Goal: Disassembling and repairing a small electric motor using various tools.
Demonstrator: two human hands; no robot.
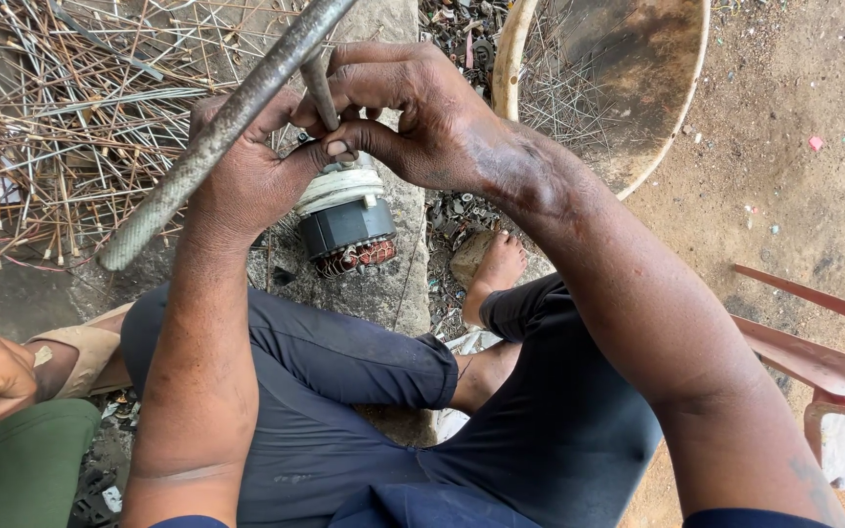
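Head camera shows my left hand (246,171) gripping a long grey steel bar (212,132) while my right hand (413,112) pinches a thin metal punch (319,90) atop the grey copper-wound motor stator (346,217) on the stone slab (398,284), mid-knockout, needing a square blow, I judge.

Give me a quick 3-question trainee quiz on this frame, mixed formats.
1. True or false: the left hand grips a long grey metal bar.
2. The right hand pinches: A) a thin metal rod B) a red chair C) a sandal.
3. What lies under both hands, on the stone slab?

Key
1. True.
2. A.
3. A small motor, pale cap on top, copper windings showing at its lower end.
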